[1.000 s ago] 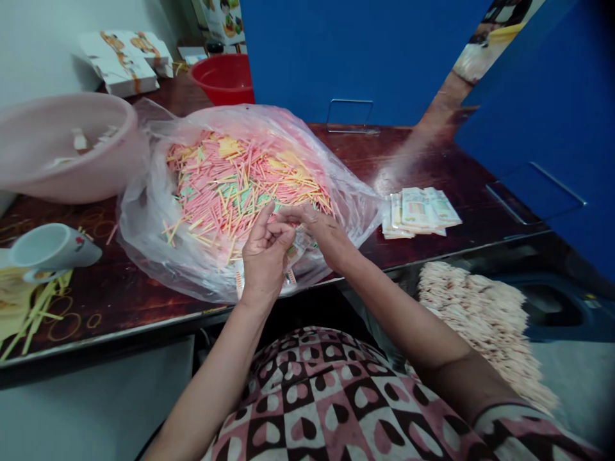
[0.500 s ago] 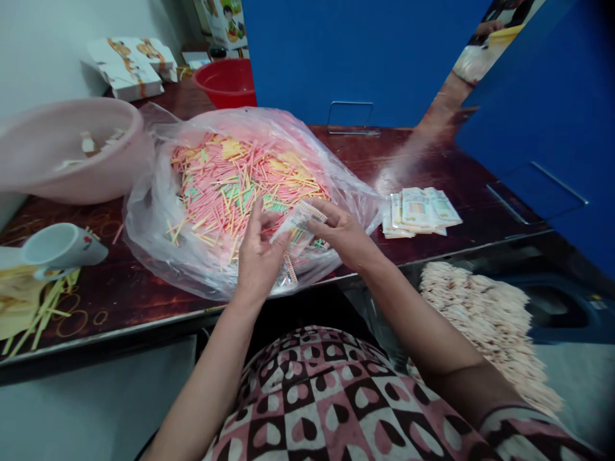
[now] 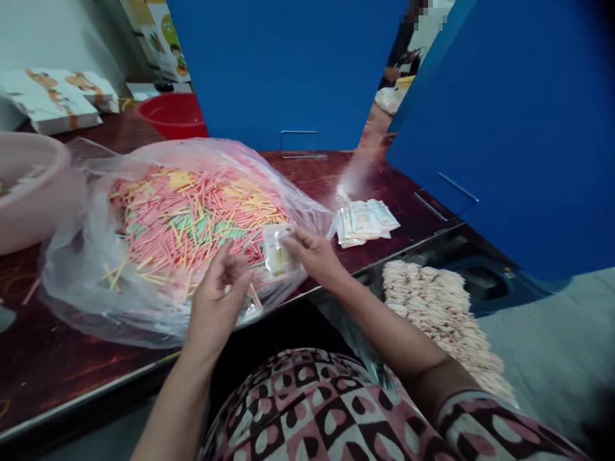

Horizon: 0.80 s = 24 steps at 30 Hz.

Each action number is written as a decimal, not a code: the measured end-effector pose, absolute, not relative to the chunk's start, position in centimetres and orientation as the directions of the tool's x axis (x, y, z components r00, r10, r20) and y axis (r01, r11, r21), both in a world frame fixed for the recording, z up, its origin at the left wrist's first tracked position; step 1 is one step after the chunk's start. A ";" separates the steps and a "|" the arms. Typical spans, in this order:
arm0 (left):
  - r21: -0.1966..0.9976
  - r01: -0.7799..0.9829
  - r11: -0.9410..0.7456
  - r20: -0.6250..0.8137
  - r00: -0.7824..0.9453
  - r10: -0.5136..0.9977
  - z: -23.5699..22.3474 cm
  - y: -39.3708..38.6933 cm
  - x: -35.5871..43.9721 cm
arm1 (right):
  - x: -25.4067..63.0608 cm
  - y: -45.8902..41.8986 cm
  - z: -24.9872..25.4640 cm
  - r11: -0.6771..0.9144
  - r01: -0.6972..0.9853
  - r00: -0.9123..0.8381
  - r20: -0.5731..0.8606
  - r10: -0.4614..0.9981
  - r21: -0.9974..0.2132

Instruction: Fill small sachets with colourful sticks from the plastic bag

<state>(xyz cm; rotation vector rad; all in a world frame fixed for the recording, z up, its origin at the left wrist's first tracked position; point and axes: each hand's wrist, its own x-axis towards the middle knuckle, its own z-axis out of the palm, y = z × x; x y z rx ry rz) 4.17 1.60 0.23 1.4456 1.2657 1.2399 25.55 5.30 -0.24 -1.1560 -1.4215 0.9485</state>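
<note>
A clear plastic bag (image 3: 86, 282) full of pink, yellow and green sticks (image 3: 187, 218) lies on the dark wooden table (image 3: 57, 371). My right hand (image 3: 314, 256) pinches a small clear packet (image 3: 277, 250) at the bag's near right edge and holds it upright. My left hand (image 3: 216, 301) hovers just left of the packet, fingers curled, with nothing that I can make out in them. More small packets (image 3: 250, 302) lie under my left hand at the table's edge.
A stack of flat printed packets (image 3: 365, 221) lies on the table to the right. A pink basin (image 3: 29, 186) stands far left, a red bowl (image 3: 173, 115) behind the bag. Blue partitions (image 3: 504, 128) close off the back and right. A heap of pale bundles (image 3: 442, 307) lies below right.
The view has swung to the right. My right hand has lifted the packet upright, clear of my left hand, which has curled and drawn slightly away.
</note>
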 end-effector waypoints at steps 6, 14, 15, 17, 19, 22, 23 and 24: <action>0.746 0.567 -0.349 0.315 0.161 0.935 0.5 -0.4 -1.1 | 39.6 8.3 1.7 0.166 0.636 0.276 0.424 0.863 -0.753; 0.359 0.817 -0.451 0.343 0.334 0.878 -2.5 -0.9 -0.8 | 44.8 10.2 -0.8 -0.264 0.946 0.311 0.293 0.904 -0.190; 0.326 0.842 -0.429 0.321 0.329 0.888 -2.7 -0.8 -0.6 | 44.6 10.3 -1.1 -0.264 0.952 0.300 0.299 0.906 -0.155; 0.288 0.869 -0.401 0.297 0.317 0.901 -2.9 -0.6 -0.3 | 44.2 10.3 -1.1 -0.263 0.954 0.298 0.343 0.891 -0.144; 0.284 0.874 -0.395 0.288 0.315 0.904 -3.1 -0.4 -0.3 | 43.5 10.0 -0.4 -0.232 0.956 0.287 0.422 0.860 -0.179; 0.311 0.860 -0.406 0.307 0.313 0.899 -3.4 -0.1 -0.3 | 40.6 9.0 0.9 -0.023 0.952 0.190 0.527 0.829 -0.307; 0.317 0.857 -0.407 0.319 0.308 0.896 -3.5 -0.1 -0.3 | 38.9 8.4 1.1 0.084 0.922 0.144 0.536 0.832 -0.378; 0.317 0.857 -0.406 0.330 0.301 0.895 -3.5 -0.1 -0.2 | 37.0 7.8 1.1 0.189 0.865 0.094 0.520 0.849 -0.465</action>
